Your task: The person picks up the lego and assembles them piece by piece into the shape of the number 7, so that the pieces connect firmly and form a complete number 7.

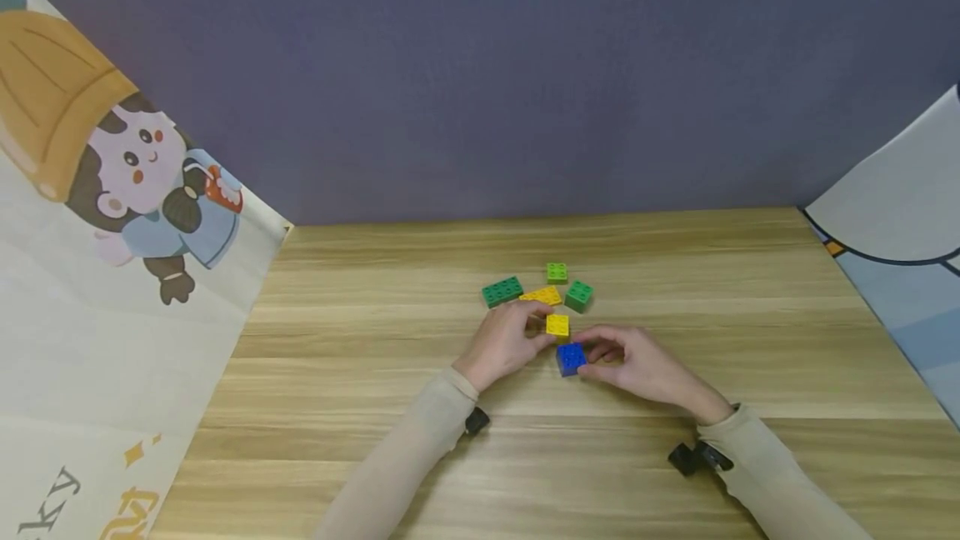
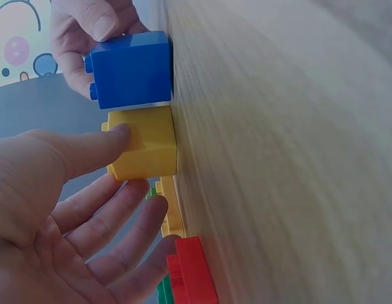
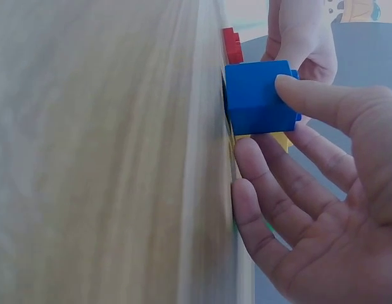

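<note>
A blue brick (image 1: pixel 571 358) sits on the wooden table (image 1: pixel 360 357), right against a small yellow brick (image 1: pixel 557 325). My right hand (image 1: pixel 597 354) pinches the blue brick (image 3: pixel 259 95) between thumb and index finger, the other fingers lying straight along the table. My left hand (image 1: pixel 542 332) has its thumb tip on the side of the yellow brick (image 2: pixel 145 144), with its fingers held loose and nearly straight beside it. In the left wrist view the blue brick (image 2: pixel 132 69) touches the yellow one, with the right hand's fingers (image 2: pixel 88 25) on it.
Behind the hands lie a dark green long brick (image 1: pixel 502 291), a light green brick (image 1: pixel 557 272), a green brick (image 1: pixel 578 296) and a flat yellow piece (image 1: pixel 542 296). A red brick (image 2: pixel 192 272) lies under my left fingers. Printed cloth (image 1: pixel 112 315) covers the left side.
</note>
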A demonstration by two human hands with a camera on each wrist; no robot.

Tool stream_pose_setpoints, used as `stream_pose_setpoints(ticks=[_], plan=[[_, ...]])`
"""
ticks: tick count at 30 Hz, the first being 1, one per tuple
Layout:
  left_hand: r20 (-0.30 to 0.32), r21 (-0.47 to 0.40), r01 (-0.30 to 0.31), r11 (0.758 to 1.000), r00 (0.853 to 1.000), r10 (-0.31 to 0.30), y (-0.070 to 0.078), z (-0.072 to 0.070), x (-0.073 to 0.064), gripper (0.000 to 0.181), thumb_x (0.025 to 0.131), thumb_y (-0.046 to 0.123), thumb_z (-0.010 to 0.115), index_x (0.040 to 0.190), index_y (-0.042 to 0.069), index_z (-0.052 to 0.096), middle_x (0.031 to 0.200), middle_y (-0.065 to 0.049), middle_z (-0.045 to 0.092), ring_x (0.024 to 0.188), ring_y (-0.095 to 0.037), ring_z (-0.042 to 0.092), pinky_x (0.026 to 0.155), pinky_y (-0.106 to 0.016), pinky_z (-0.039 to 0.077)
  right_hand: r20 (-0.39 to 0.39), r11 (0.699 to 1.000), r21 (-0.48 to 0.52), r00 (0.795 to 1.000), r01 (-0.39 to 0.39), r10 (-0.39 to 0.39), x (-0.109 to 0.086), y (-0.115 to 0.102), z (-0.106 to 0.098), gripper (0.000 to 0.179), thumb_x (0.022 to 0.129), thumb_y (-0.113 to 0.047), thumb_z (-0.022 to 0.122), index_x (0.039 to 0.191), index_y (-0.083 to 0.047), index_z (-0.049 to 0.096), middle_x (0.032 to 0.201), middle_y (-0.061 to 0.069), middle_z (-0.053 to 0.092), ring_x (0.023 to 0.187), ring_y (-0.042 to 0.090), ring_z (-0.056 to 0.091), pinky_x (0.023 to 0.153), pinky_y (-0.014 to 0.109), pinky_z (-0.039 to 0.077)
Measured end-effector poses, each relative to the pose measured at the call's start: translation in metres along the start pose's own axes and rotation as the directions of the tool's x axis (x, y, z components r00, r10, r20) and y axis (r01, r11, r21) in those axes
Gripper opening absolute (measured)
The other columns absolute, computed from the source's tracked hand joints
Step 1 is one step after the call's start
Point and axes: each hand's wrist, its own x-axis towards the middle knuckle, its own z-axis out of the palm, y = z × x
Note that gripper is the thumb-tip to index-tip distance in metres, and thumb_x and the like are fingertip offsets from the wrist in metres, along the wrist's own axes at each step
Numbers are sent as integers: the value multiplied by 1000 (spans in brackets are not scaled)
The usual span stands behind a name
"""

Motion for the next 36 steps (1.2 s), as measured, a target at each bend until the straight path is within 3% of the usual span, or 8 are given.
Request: stream_pose_setpoints(ticks=[22, 36], plan=[[-19, -6, 14, 1000, 1000, -14, 0, -4, 8, 36, 100, 27, 78, 134, 16, 73, 131, -3, 76, 112, -17, 74, 96, -34, 60, 18, 1000, -8, 1000, 3, -3, 6, -3, -15, 42, 96, -22, 82, 133, -8, 71, 116, 5, 77, 96, 11, 73, 82, 25, 62], [-21, -46, 27, 999, 999, -28, 0, -9, 13, 37, 99, 29, 78, 134, 16, 73, 131, -3, 76, 112, -17, 75, 96, -34, 61, 17, 999, -27, 999, 37, -37, 15, -9, -29, 40, 96, -19, 82, 133, -8, 71, 125, 11, 76, 99, 14, 75, 84, 27, 62]])
